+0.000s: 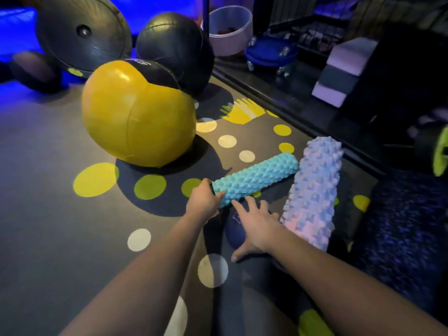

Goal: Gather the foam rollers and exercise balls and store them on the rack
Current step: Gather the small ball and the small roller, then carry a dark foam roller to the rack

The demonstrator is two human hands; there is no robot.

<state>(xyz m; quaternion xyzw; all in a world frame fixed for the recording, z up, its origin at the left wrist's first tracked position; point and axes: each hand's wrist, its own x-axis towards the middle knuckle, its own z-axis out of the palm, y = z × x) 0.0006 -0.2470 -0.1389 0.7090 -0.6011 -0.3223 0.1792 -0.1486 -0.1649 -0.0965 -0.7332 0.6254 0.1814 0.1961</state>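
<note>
Teal roller (255, 174): on floor, near end clasped by left hand (203, 199). Right hand (254, 229): fingers spread over small dark ball (234, 235) beside it. Pale roller (312, 195): right of teal. Yellow ball (135, 115): beyond.

open floor (48, 178) left of yellow ball (135, 117)

gym | medicine balls (138, 112) | foam rollers (257, 177) | spotted floor (48, 154)
</note>
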